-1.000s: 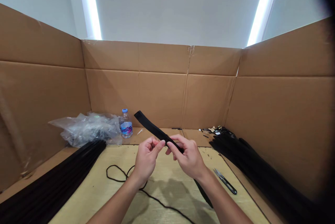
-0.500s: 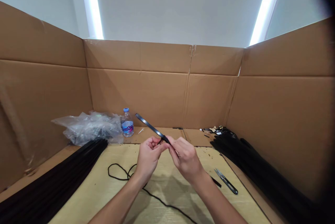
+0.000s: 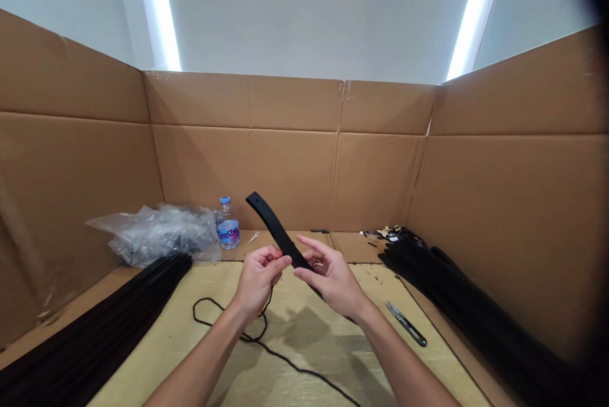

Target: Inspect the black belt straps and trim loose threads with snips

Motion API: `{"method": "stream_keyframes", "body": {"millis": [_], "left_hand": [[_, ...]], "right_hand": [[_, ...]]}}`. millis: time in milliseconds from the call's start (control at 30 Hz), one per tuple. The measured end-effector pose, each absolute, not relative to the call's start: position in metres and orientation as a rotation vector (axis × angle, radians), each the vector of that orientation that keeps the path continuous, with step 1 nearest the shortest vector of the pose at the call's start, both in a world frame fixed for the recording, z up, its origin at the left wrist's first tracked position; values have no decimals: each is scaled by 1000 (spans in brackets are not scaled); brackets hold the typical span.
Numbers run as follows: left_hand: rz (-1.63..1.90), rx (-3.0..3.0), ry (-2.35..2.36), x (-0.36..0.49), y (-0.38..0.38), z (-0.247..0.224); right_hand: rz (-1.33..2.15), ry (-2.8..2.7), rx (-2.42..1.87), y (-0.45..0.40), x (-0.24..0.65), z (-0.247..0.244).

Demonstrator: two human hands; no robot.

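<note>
A flat, slightly curved black strip (image 3: 272, 222) with a small hole near its far end slants up above the board. My right hand (image 3: 337, 281) grips its lower part between thumb and fingers, index finger stretched out. On the strip's left side, my left hand (image 3: 257, 281) is closed in a pinch, fingertips against or right beside the strip's edge. A black cord (image 3: 294, 366) drops from below the left fingers and loops over the board; its upper end is hidden by the hands. Thread snips (image 3: 406, 323) lie to the right of my right forearm.
Bundles of long black material flank the board (image 3: 214, 280) on the left (image 3: 114, 312) and right (image 3: 457, 299). Behind stand a water bottle (image 3: 229, 229) and a crumpled plastic bag (image 3: 162, 229). Small scraps (image 3: 392, 234) lie back right. Cardboard walls (image 3: 247, 166) enclose the space.
The strip has turned from edge-on to showing its broad black face. My hands have drawn slightly apart, and the right fingers have spread. My view has shifted slightly.
</note>
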State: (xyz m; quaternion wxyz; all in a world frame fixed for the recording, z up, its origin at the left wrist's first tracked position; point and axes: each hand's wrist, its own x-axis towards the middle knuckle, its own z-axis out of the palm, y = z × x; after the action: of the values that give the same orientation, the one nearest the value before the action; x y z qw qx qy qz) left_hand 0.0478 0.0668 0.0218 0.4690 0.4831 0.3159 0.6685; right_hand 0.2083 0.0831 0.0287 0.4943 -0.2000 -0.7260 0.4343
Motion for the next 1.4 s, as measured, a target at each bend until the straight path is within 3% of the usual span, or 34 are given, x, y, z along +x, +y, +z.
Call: {"method": "stream_keyframes", "body": {"millis": [267, 467, 567, 1000, 1200, 1400], "left_hand": [[1577, 1216, 816, 48, 71, 15], [1642, 1184, 773, 46, 69, 19], [1705, 1151, 772, 44, 69, 22], [1583, 1124, 765, 49, 64, 20], [1498, 1101, 689, 53, 59, 21], [1456, 1069, 473, 53, 53, 23]], "right_hand": [[908, -1796, -582, 83, 213, 32], [1142, -1786, -385, 79, 206, 25], [1061, -1802, -333, 77, 203, 26], [1276, -1725, -466, 72, 205, 28], [1134, -1802, -492, 65, 209, 34], [737, -1909, -550, 56, 212, 41]]}}
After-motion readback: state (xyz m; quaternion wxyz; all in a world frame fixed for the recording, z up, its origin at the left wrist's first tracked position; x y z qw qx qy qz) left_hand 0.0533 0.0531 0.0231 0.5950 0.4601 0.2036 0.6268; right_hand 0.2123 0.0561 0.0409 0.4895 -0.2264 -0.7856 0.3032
